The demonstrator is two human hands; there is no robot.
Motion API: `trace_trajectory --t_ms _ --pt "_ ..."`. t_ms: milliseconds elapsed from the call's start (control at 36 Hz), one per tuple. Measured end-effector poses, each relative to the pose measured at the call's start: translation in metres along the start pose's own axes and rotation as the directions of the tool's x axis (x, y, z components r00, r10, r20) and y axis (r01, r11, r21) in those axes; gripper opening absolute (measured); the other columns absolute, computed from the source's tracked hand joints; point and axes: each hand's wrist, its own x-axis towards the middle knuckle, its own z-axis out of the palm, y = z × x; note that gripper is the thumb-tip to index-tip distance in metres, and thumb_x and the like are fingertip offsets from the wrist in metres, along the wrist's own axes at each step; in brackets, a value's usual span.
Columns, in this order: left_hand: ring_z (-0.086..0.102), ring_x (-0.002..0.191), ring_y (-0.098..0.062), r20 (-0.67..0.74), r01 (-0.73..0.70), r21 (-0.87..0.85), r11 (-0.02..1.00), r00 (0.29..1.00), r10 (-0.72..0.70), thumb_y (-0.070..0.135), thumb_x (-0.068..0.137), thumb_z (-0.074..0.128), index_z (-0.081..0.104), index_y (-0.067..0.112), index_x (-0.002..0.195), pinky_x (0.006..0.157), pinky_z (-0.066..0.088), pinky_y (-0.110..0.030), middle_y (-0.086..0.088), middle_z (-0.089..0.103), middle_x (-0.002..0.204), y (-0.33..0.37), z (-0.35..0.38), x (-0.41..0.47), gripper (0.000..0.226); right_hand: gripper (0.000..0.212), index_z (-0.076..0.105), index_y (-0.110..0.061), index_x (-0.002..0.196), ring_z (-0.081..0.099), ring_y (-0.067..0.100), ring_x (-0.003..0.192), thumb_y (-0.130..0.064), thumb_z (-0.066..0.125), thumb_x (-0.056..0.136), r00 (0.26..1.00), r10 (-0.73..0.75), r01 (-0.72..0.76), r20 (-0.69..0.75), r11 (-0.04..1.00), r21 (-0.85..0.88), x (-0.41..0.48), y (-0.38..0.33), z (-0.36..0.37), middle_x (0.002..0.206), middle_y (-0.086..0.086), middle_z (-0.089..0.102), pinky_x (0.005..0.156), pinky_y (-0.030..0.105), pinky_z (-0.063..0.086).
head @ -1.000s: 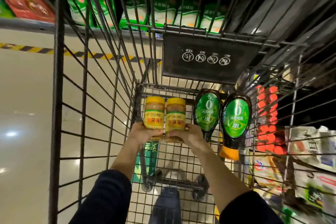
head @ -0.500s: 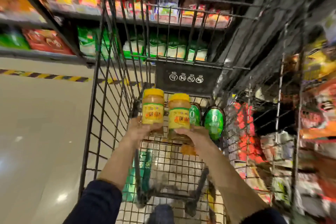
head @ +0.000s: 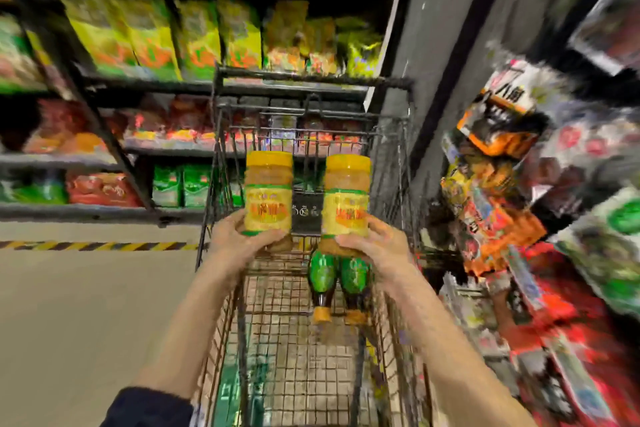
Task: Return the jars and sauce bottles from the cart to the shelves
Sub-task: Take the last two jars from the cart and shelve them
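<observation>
Left hand (head: 239, 243) grips base of yellow-lidded plastic jar (head: 268, 194), upright above wire shopping cart (head: 311, 81). Right hand (head: 374, 246) wraps base of second yellow jar (head: 346, 198), just right of first, not touching. Two dark sauce bottles (head: 322, 281), green labels, lie side by side on cart floor, orange caps at near end. Dark metal shelves (head: 86, 211) far left, blurred.

Left of the left hand (head: 239, 239), a yellow-and-black striped tape line (head: 97, 246) runs across the pale beige floor (head: 86, 322). Above it sit flat red packets (head: 100, 189) and green plastic bags (head: 180, 184). Higher up, beyond both hands, stand tall yellow-green packets (head: 194, 35). A grey upright pillar (head: 433, 62) rises above the right hand (head: 377, 243), and blurred orange, black and white packets (head: 498, 128) crowd to that hand's right.
</observation>
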Motion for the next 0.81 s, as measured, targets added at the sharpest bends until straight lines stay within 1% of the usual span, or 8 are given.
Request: trace_trajectory --t_ms 111,194,278,361,417,500,611,806 --pt "0.063 0.077 -0.004 -0.003 -0.148 0.014 0.989 0.989 0.148 0.008 0.068 0.08 0.062 0.012 0.104 0.071 0.049 -0.018 0.006 0.068 0.086 0.053 -0.002 -0.045 0.04 0.075 0.066 -0.004 0.109 0.069 0.022 0.089 -0.01 0.087 0.037 0.99 -0.139 0.139 0.029 0.99 -0.028 -0.051 -0.048 -0.003 0.098 0.012 0.073 0.081 0.035 0.056" --pt "0.066 0.078 -0.002 0.02 -0.239 0.002 0.971 0.971 0.239 0.011 0.067 0.081 0.063 0.021 0.099 0.067 0.049 -0.013 0.011 0.071 0.085 0.089 -0.005 -0.078 0.038 0.069 0.062 -0.006 0.116 0.07 0.015 0.091 -0.003 0.086 0.051 0.966 -0.252 0.256 0.058 0.964 -0.076 -0.088 -0.082 -0.005 0.104 0.008 0.072 0.07 0.023 0.056" --pt "0.066 0.079 -0.003 0.018 -0.328 -0.009 0.945 0.944 0.328 0.011 0.066 0.081 0.064 0.025 0.093 0.071 0.05 -0.015 0.01 0.071 0.087 0.121 -0.009 -0.107 0.035 0.078 0.062 -0.006 0.117 0.07 0.015 0.093 -0.01 0.089 0.044 0.934 -0.353 0.357 0.051 0.93 -0.09 -0.123 -0.111 -0.004 0.104 0.007 0.072 0.07 0.021 0.054" --pt "0.063 0.07 0.01 0.035 -0.396 -0.038 0.917 0.917 0.397 0.012 0.068 0.081 0.058 0.033 0.087 0.061 0.045 -0.006 0.015 0.066 0.085 0.153 -0.013 -0.134 0.037 0.066 0.063 -0.005 0.115 0.07 0.014 0.09 0.001 0.085 0.054 0.896 -0.441 0.443 0.048 0.889 -0.113 -0.152 -0.14 -0.002 0.103 0.008 0.072 0.071 0.022 0.055" --pt "0.063 0.069 0.012 0.044 -0.437 -0.06 0.897 0.897 0.44 0.01 0.066 0.081 0.059 0.031 0.09 0.061 0.046 -0.005 0.014 0.067 0.088 0.173 -0.017 -0.148 0.038 0.057 0.064 -0.006 0.112 0.07 0.012 0.088 0.004 0.081 0.059 0.869 -0.493 0.494 0.041 0.862 -0.115 -0.168 -0.159 0.001 0.1 0.005 0.073 0.072 0.023 0.055" --pt "0.067 0.085 -0.005 0.049 -0.486 -0.07 0.871 0.871 0.489 0.012 0.064 0.082 0.065 0.021 0.099 0.072 0.052 -0.019 0.004 0.071 0.094 0.2 -0.024 -0.163 0.041 0.052 0.066 -0.01 0.107 0.07 0.01 0.086 0.004 0.08 0.06 0.831 -0.556 0.555 0.033 0.822 -0.124 -0.188 -0.186 0.007 0.094 -0.002 0.075 0.07 0.022 0.055" --pt "0.068 0.09 -0.015 0.042 -0.547 -0.108 0.83 0.831 0.554 0.012 0.063 0.083 0.064 0.013 0.105 0.077 0.053 -0.024 -0.003 0.072 0.097 0.23 -0.034 -0.174 0.045 0.049 0.067 -0.012 0.103 0.07 0.008 0.083 0.005 0.08 0.06 0.778 -0.627 0.626 0.025 0.771 -0.118 -0.209 -0.217 0.016 0.088 -0.006 0.075 0.066 0.018 0.054" --pt "0.066 0.093 -0.01 0.066 -0.629 -0.149 0.763 0.764 0.642 0.021 0.063 0.083 0.061 0.017 0.113 0.083 0.052 -0.027 0.004 0.07 0.101 0.266 -0.042 -0.168 0.055 0.049 0.067 -0.018 0.1 0.07 0.011 0.085 0.002 0.082 0.058 0.713 -0.699 0.686 -0.052 0.711 -0.156 -0.231 -0.243 0.026 0.091 -0.005 0.075 0.068 0.022 0.055"
